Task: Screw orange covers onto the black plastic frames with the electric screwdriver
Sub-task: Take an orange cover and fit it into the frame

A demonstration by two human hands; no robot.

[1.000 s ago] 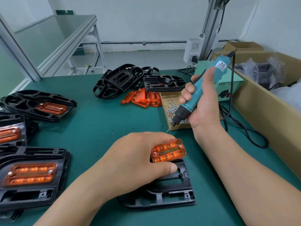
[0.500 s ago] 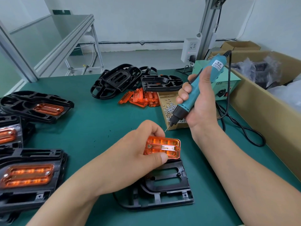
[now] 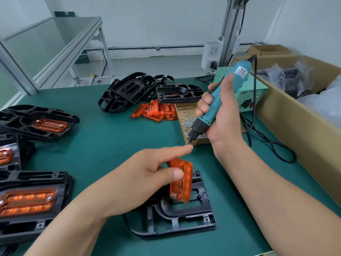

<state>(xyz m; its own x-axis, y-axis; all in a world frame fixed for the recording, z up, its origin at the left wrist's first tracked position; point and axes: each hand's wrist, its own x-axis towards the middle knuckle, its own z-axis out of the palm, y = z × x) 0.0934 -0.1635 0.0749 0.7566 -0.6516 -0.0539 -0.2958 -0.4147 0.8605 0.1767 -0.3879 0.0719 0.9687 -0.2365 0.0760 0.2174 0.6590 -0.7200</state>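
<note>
**Orange cover held on edge over the frame, driver tip at the fingertip**

The left grip (image 3: 147,174) pinched an orange cover (image 3: 181,183) between the thumb and curled fingers. The cover was turned up on its edge, above the opening of a black plastic frame (image 3: 184,217). That frame lay flat on the green tabletop (image 3: 110,141), close to the person. The index finger of this grip pointed straight out towards the right.

The right grip (image 3: 223,115) was wrapped around the teal electric screwdriver (image 3: 219,100), thumb along the barrel, with the tool slanted down and to the left. Its bit came right next to the left index fingertip (image 3: 186,148); whether the two touched could not be told. A black cable (image 3: 267,141) ran from the top of the driver and looped over the tabletop.

Just behind the driver sat a shallow cardboard tray of small screws (image 3: 186,122). Beside it lay loose orange covers in a pile (image 3: 156,112), and behind those a heap of bare black frames (image 3: 132,91). At the left, stacked frames with covers already fitted (image 3: 31,198) lay on the tabletop. A pale green power box (image 3: 258,97) stood behind the right grip, next to a large cardboard carton (image 3: 295,126).
</note>
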